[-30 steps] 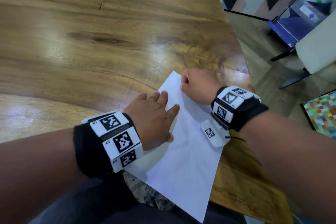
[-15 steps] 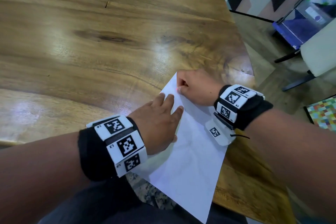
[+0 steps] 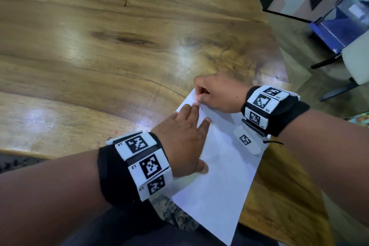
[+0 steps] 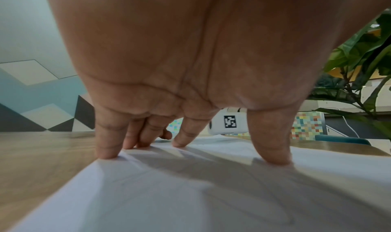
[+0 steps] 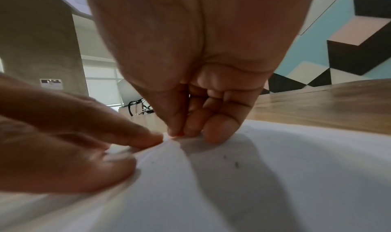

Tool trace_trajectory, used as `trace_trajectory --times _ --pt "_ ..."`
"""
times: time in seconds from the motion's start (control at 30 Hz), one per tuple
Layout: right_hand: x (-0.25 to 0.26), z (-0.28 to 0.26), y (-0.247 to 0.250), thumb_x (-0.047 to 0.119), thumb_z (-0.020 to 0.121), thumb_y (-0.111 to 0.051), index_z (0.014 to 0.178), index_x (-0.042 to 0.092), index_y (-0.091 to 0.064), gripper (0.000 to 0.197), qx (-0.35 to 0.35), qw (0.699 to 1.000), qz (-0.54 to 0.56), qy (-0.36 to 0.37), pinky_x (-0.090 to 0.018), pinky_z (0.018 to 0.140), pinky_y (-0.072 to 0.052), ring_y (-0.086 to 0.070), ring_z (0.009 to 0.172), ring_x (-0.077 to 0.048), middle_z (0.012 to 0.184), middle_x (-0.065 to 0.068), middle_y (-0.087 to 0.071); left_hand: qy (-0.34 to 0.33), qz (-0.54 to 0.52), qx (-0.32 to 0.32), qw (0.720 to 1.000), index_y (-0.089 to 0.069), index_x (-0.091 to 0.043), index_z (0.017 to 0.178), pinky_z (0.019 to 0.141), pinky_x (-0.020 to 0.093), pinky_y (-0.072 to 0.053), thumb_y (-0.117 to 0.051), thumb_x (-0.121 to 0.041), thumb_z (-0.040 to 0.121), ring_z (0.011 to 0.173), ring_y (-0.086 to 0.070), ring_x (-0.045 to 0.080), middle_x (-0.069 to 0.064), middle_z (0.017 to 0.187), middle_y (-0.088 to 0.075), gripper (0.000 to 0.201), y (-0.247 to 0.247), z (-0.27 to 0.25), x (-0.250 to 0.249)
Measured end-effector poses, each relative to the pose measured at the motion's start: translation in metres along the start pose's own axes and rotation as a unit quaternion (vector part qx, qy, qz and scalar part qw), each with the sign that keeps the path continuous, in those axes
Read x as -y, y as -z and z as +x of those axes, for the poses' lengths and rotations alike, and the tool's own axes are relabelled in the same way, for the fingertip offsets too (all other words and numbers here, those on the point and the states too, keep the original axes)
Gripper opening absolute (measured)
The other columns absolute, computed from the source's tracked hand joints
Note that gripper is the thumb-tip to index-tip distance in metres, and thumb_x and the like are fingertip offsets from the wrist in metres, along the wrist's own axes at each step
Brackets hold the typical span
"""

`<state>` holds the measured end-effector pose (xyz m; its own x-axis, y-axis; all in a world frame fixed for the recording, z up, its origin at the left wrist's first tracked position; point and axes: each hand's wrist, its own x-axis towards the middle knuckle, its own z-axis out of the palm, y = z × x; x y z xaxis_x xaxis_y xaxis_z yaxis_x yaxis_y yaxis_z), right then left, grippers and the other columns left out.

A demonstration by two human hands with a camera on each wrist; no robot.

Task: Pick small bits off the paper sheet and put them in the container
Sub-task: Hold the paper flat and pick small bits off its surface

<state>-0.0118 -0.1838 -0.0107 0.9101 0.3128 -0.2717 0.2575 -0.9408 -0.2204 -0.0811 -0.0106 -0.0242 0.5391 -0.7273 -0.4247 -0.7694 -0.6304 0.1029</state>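
A white paper sheet (image 3: pixel 225 168) lies at the near right edge of the wooden table (image 3: pixel 99 56). My left hand (image 3: pixel 184 138) presses it flat, fingers straight and spread; the left wrist view shows the fingertips (image 4: pixel 107 152) on the sheet (image 4: pixel 190 193). My right hand (image 3: pixel 199 99) is curled at the sheet's far corner. Its thumb and forefinger pinch a tiny red bit (image 3: pixel 196 99), seen in the right wrist view as a red bit (image 5: pixel 179 135) right at the paper (image 5: pixel 275 177). No container is in view.
A few dark specks (image 5: pixel 236 164) lie on the paper near my right hand. The table edge (image 3: pixel 289 195) runs close on the right, with floor, a chair base (image 3: pixel 335 90) and a blue bin (image 3: pixel 339 26) beyond. A potted plant (image 4: pixel 363 51) stands behind.
My left hand has slid forward along the sheet until its fingertips almost meet my right hand. The right fingers have closed at the paper's corner, where a red bit now shows.
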Motion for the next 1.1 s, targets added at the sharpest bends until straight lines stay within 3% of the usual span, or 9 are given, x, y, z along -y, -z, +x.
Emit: trace_trajectory --times 0.1,0.2,0.37,0.47,0.57,0.7,0.8,0.93,1.1 --pt "-0.001 0.016 0.003 0.021 0.095 -0.058 0.089 0.018 -0.058 0.006 -0.025 0.999 -0.004 -0.021 -0.023 0.059 -0.037 -0.055 0.079 -0.015 0.083 0.007 -0.063 0.000 0.000 0.002 1.000 0.007 -0.013 0.163 0.127 0.049 -0.012 -0.050 -0.076 0.089 0.155 0.010 0.039 0.026 0.166 0.017 0.113 0.001 0.000 -0.001" --pt "-0.003 0.032 0.005 0.023 0.095 -0.057 0.089 0.018 -0.058 0.008 -0.042 0.997 0.008 -0.059 -0.030 0.068 -0.043 -0.060 0.087 -0.019 0.091 0.003 -0.067 0.003 0.000 0.003 1.000 0.009 -0.012 0.163 0.127 0.049 -0.011 -0.049 -0.076 0.090 0.156 0.010 0.039 0.026 0.166 0.017 0.113 0.001 -0.002 -0.001" --pt "-0.001 0.011 0.002 0.022 0.094 -0.057 0.087 0.020 -0.056 0.007 -0.026 0.999 0.000 -0.027 -0.028 0.067 -0.040 -0.058 0.079 -0.017 0.084 0.004 -0.065 0.004 0.006 0.000 1.000 0.009 -0.012 0.163 0.127 0.050 -0.013 -0.048 -0.076 0.090 0.156 0.009 0.040 0.028 0.166 0.016 0.113 0.000 -0.001 -0.001" --pt "0.001 -0.004 -0.006 0.024 0.093 -0.058 0.086 0.021 -0.056 0.008 -0.010 1.000 0.002 -0.012 -0.029 0.068 -0.045 -0.057 0.078 -0.016 0.081 0.005 -0.064 0.003 0.005 0.002 1.000 0.008 -0.012 0.163 0.126 0.051 -0.014 -0.049 -0.076 0.090 0.155 0.008 0.041 0.029 0.166 0.014 0.112 0.000 0.000 -0.001" --pt "-0.005 0.008 -0.002 0.023 0.094 -0.055 0.086 0.020 -0.057 0.008 -0.034 0.998 0.000 -0.053 -0.031 0.069 -0.048 -0.058 0.080 -0.019 0.083 0.003 -0.064 0.001 0.008 0.012 1.000 0.010 -0.011 0.162 0.127 0.051 -0.012 -0.048 -0.076 0.091 0.156 0.010 0.041 0.028 0.166 0.018 0.113 0.001 0.001 -0.002" --pt "-0.019 0.028 0.009 0.017 0.093 -0.053 0.087 0.018 -0.058 0.008 -0.068 0.992 0.000 -0.105 -0.029 0.067 -0.040 -0.059 0.084 -0.020 0.087 0.003 -0.065 0.004 0.006 0.015 1.000 0.011 -0.012 0.162 0.127 0.051 -0.012 -0.048 -0.076 0.090 0.156 0.011 0.040 0.028 0.166 0.019 0.113 0.001 0.000 -0.001" --pt "-0.017 0.020 0.009 0.019 0.093 -0.054 0.087 0.019 -0.059 0.008 -0.060 0.994 -0.001 -0.089 -0.030 0.062 -0.042 -0.058 0.081 -0.018 0.084 0.006 -0.063 0.006 0.006 0.016 1.000 0.011 -0.012 0.162 0.127 0.052 -0.012 -0.049 -0.075 0.091 0.156 0.011 0.041 0.028 0.166 0.018 0.113 0.002 0.000 -0.002" --pt "-0.005 0.002 -0.005 0.021 0.093 -0.054 0.083 0.023 -0.055 0.010 -0.022 0.999 0.016 -0.037 -0.031 0.066 -0.049 -0.059 0.076 -0.016 0.080 0.005 -0.063 0.003 0.011 0.017 1.000 0.010 -0.011 0.162 0.126 0.052 -0.013 -0.048 -0.076 0.091 0.156 0.010 0.041 0.028 0.166 0.018 0.113 0.001 0.001 -0.002" --pt "-0.015 0.019 0.001 0.019 0.090 -0.051 0.080 0.024 -0.054 0.012 -0.061 0.993 0.008 -0.097 -0.036 0.072 -0.052 -0.061 0.083 -0.020 0.085 0.005 -0.064 0.002 0.018 0.026 1.000 0.011 -0.010 0.162 0.126 0.053 -0.013 -0.047 -0.077 0.090 0.156 0.010 0.042 0.030 0.165 0.018 0.114 0.002 0.002 -0.002"
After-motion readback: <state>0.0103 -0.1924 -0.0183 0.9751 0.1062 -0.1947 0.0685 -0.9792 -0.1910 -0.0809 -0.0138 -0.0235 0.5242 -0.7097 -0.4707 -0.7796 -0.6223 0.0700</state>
